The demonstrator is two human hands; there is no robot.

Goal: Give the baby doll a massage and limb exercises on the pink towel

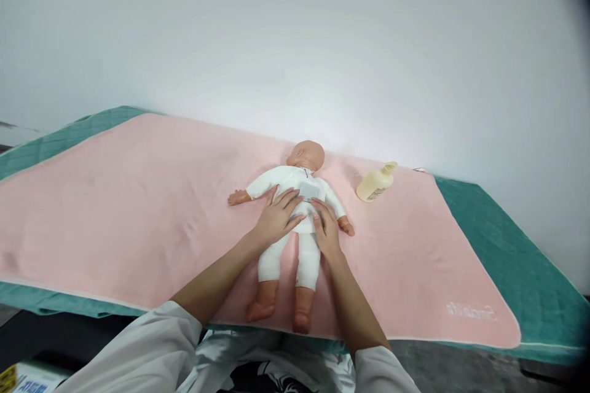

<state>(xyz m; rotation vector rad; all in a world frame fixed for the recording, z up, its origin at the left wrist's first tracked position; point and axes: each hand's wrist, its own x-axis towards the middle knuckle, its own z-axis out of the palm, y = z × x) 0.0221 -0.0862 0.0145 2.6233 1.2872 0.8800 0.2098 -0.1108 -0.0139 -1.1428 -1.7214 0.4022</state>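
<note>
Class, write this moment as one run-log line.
left hand: on doll; right hand: on doll; doll: lying on pink mat; bottle: beside doll

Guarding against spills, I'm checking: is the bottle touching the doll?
Apart: the head view shows bare pink mat between the bottle and the doll's nearer hand.

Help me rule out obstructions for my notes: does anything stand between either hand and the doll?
Nothing visible, except the white outfit on the doll; the left hand and right hand both touch it. The yellow bottle is off to the right, clear of both hands.

One doll [307, 210], one bottle [375, 185], two hands [275, 220] [327, 231] show.
</note>
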